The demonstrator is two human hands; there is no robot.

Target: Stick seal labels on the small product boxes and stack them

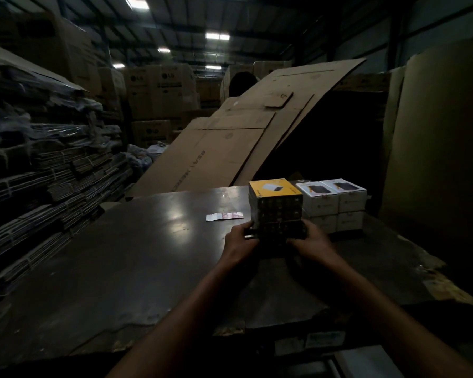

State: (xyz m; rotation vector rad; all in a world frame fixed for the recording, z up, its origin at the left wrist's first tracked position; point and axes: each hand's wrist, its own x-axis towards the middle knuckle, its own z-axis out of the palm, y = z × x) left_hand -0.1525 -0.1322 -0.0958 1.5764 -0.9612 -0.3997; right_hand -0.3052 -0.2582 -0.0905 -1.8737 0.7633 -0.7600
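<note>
A stack of small yellow-topped product boxes (275, 203) stands on the dark table (137, 257). My left hand (239, 242) grips the bottom of this stack from the left, and my right hand (313, 241) grips it from the right. The lowest box between my hands is in deep shadow. To the right, touching the stack, sit white product boxes (335, 203), two wide and two high. A strip of seal labels (224, 216) lies flat on the table to the left of the yellow stack.
A large flattened cardboard sheet (230, 137) leans behind the table. Bundles of flat cartons (47, 170) are piled at the left. Tall cardboard (434, 148) stands at the right. The table's near edge (230, 330) is torn and ragged.
</note>
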